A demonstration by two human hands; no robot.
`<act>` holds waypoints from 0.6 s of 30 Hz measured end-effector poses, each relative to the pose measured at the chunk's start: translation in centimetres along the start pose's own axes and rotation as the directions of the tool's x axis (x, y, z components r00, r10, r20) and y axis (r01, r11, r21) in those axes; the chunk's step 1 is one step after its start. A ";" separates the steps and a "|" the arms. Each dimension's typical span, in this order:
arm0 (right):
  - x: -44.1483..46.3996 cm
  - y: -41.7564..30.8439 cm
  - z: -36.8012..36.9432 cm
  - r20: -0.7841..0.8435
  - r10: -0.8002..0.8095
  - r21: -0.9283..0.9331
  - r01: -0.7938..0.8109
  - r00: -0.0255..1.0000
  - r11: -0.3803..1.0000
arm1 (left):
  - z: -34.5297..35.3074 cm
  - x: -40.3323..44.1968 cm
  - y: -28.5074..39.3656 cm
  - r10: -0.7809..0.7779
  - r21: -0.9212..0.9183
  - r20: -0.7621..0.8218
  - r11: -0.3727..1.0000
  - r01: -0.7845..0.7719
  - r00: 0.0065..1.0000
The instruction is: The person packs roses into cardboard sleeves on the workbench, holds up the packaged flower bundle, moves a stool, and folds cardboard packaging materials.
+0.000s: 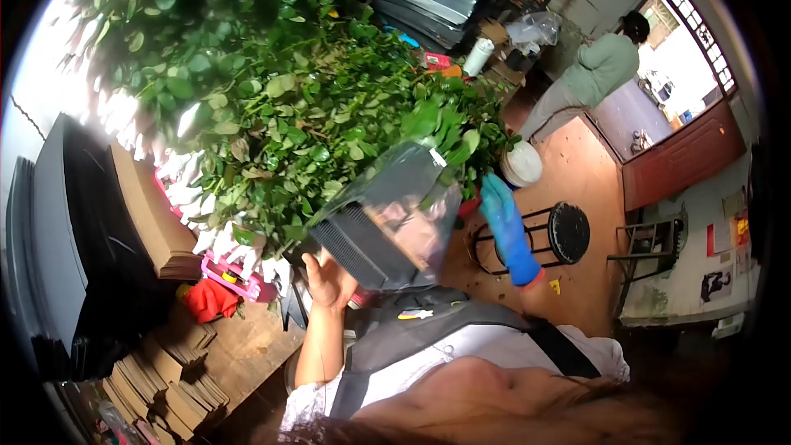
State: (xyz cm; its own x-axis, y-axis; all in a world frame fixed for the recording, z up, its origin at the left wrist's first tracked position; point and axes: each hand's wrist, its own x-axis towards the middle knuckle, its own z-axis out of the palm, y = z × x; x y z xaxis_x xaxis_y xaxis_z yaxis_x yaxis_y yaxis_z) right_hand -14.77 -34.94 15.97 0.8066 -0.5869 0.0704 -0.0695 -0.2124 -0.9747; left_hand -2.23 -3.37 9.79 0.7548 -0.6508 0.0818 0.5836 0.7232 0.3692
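My bare left hand (331, 278) grips the lower left edge of a clear plastic package (391, 227) with dark ribbed material inside; its thumb shows, and some fingers are hidden behind the package. Green leaves (432, 124) stick out past the package's top. To the right of it, my right hand (498, 210) wears a blue glove, its fingers stretched upward, holding nothing visible. Beyond both hands lies a large heap of leafy stems (288, 99), with white wrapped ends (185, 177) along its left side.
A round black stool (568, 233) and a white bucket (521, 165) stand right of the gloved hand. Another person (589, 70) is near the doorway. Cardboard stacks (152, 214), a pink basket (235, 278) and red cloth (212, 302) are at the left.
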 end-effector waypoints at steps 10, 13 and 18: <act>-5.8 3.4 -13.9 0.454 0.211 0.793 -0.501 0.865 0.347 | 19.3 3.5 -13.3 -0.272 0.678 0.403 0.730 -0.086 0.874; -7.5 2.6 -20.8 0.388 0.152 0.811 -0.415 0.909 0.411 | 22.6 2.2 -19.2 -0.278 0.793 0.524 0.504 -0.342 0.805; -11.4 1.4 -31.9 0.202 0.103 0.844 -0.226 0.974 0.487 | 25.5 0.3 -27.8 -0.378 0.772 0.584 0.532 -0.348 0.718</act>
State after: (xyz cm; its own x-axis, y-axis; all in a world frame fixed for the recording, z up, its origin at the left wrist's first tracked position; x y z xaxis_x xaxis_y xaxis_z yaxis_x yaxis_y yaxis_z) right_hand -42.80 -53.46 20.56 0.8969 -0.4359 -0.0747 0.2789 0.6884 -0.6695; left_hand -25.83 -29.59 23.12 0.1462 -0.8760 0.4597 -0.1831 0.4327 0.8827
